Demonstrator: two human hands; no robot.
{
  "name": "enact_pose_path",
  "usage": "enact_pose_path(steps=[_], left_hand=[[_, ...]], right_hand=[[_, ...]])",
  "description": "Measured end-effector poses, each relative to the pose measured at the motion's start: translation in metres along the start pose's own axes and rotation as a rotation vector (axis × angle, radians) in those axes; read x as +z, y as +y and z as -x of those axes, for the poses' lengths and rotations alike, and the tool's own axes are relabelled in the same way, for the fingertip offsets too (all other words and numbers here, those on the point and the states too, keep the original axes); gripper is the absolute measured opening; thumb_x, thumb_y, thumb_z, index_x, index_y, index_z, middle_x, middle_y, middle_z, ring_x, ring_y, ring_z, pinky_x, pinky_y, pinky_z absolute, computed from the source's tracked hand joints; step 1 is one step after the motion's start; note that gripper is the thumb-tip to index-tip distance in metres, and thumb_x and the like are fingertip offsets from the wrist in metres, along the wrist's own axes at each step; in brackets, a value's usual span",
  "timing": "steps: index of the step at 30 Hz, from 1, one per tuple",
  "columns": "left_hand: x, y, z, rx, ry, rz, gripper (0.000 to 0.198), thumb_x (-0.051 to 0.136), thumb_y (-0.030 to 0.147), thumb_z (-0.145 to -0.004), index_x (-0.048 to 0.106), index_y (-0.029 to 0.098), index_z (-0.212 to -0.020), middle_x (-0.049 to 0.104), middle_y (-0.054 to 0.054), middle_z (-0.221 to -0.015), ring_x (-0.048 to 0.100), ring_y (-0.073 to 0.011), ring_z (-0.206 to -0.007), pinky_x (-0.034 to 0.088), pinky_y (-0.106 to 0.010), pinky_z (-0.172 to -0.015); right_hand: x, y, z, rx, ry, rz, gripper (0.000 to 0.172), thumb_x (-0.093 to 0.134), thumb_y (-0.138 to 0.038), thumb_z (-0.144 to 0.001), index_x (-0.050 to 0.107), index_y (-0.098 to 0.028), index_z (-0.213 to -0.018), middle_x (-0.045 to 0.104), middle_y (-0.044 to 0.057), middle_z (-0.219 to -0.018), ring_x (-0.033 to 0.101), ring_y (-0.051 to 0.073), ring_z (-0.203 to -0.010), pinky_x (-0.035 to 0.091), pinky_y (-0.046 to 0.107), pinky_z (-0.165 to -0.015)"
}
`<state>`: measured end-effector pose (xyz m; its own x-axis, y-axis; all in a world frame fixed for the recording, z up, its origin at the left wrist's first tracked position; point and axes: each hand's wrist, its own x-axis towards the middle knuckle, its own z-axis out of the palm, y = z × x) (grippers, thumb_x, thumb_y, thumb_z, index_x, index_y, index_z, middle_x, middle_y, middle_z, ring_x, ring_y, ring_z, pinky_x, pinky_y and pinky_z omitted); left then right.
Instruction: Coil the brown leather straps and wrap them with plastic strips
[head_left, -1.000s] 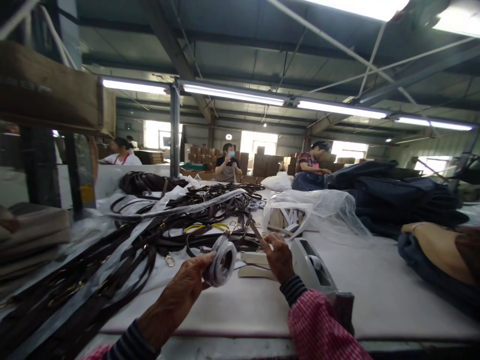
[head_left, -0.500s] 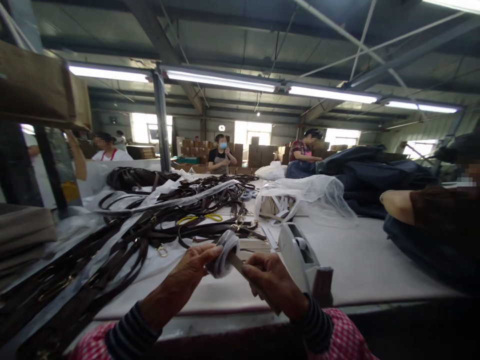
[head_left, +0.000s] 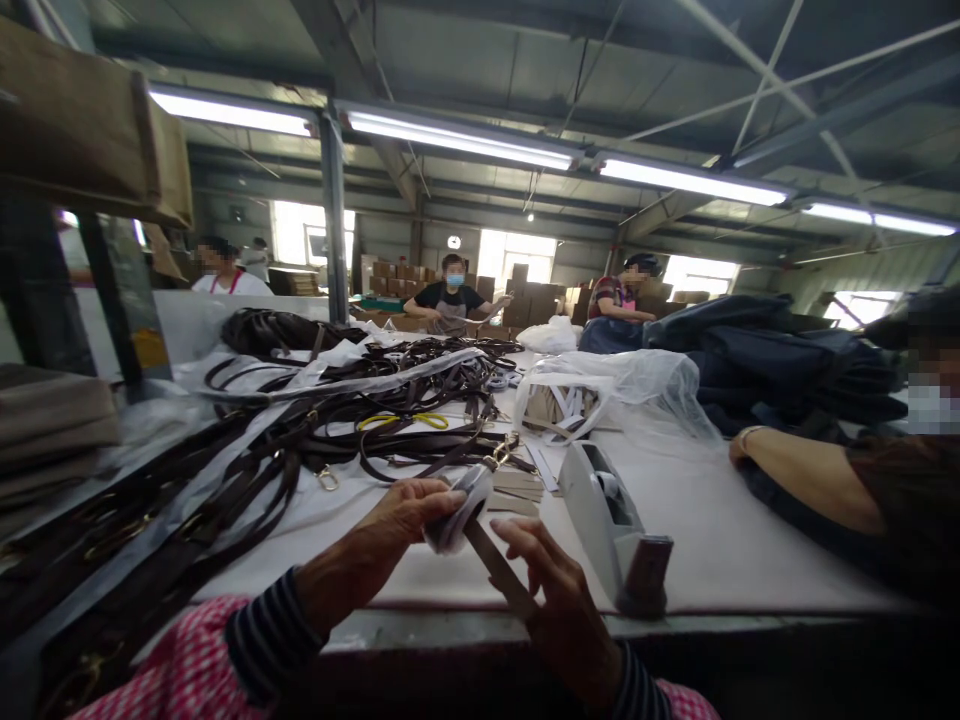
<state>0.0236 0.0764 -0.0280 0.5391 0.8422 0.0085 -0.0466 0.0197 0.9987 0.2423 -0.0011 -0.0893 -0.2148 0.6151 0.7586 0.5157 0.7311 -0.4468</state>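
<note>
Covering the left of the table (head_left: 697, 530), dark straps (head_left: 277, 345) lie tangled with clear film (head_left: 390, 378); most seem uncoiled, so much looks left there. Next, the left hand (head_left: 386, 520) is closed, thumb uppermost, on a wrapped coil (head_left: 450, 528) held above the table's near side. The wrapping appears done, with filmy plastic around the coil. A tan strip (head_left: 501, 568) runs from the coil down to the right hand (head_left: 566, 600), its upper end at or behind the coil's edge; I judge the joining begun but unfinished. The right hand is half open, fingers apart and bent; whether it grips the strip's lower end I cannot tell. Beyond it, flat pieces (head_left: 517, 490) lie on the table, apparently unused.

Counted left to right: the straps are too tangled to number; two yellow loops (head_left: 429, 420) rest among them; one wrapped coil and one tan strip are at the hands; the flat pieces are a few, overlapping; then one tape dispenser (head_left: 604, 520) and one large plastic bag (head_left: 652, 378). At least five other people are in view, one with a forearm (head_left: 810, 475) at the far right.
</note>
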Motion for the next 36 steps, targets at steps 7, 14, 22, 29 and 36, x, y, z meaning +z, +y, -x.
enact_pose_path(steps=[7, 14, 22, 29, 36], left_hand=[[0.020, -0.026, 0.009, 0.287, 0.049, -0.827, 0.016, 0.070, 0.032, -0.087, 0.069, 0.018, -0.077, 0.067, -0.004, -0.093, 0.055, -0.0258, -0.097, 0.040, -0.038, -0.084], [0.037, -0.061, 0.016, 0.466, -0.059, -1.436, 0.013, 0.056, 0.017, -0.099, 0.069, 0.017, -0.101, 0.066, -0.010, -0.116, 0.048, -0.0332, -0.117, 0.037, -0.051, -0.095], [0.018, -0.053, 0.002, 0.533, -0.144, -1.215, 0.019, 0.050, 0.016, -0.100, 0.068, 0.020, -0.093, 0.068, -0.006, -0.096, 0.056, -0.0244, -0.093, 0.043, -0.037, -0.083], [0.029, -0.051, 0.001, 0.495, 0.049, -0.973, 0.032, 0.055, 0.011, -0.090, 0.066, 0.025, -0.117, 0.072, -0.003, -0.092, 0.065, -0.0214, -0.085, 0.045, -0.029, -0.074], [0.037, -0.050, 0.000, 0.418, 0.128, -0.566, 0.033, 0.058, 0.009, -0.081, 0.057, 0.026, -0.110, 0.064, 0.006, -0.078, 0.061, -0.0136, -0.065, 0.040, -0.022, -0.059]], right_hand=[[0.007, -0.022, 0.008, -0.293, -0.005, 0.357, 0.030, 0.050, 0.003, -0.096, 0.069, -0.015, -0.111, 0.069, 0.015, -0.111, 0.062, 0.024, -0.097, 0.056, 0.032, -0.073], [0.015, -0.003, 0.030, -0.181, -0.129, 0.369, 0.016, 0.051, -0.010, -0.103, 0.067, -0.016, -0.105, 0.074, 0.012, -0.114, 0.067, 0.024, -0.094, 0.056, 0.036, -0.083], [0.004, -0.007, 0.002, 0.159, -0.339, 0.262, 0.015, 0.065, -0.004, -0.092, 0.071, -0.017, -0.090, 0.070, 0.004, -0.089, 0.068, 0.019, -0.080, 0.046, 0.027, -0.069], [-0.002, 0.004, -0.027, 0.485, -0.312, -0.210, 0.012, 0.071, -0.008, -0.080, 0.074, -0.020, -0.080, 0.075, -0.001, -0.081, 0.067, 0.018, -0.080, 0.045, 0.026, -0.073], [0.001, 0.017, -0.043, 0.573, -0.444, -0.392, 0.012, 0.076, -0.024, -0.074, 0.075, -0.018, -0.084, 0.070, -0.001, -0.073, 0.061, 0.016, -0.067, 0.044, 0.023, -0.061]])
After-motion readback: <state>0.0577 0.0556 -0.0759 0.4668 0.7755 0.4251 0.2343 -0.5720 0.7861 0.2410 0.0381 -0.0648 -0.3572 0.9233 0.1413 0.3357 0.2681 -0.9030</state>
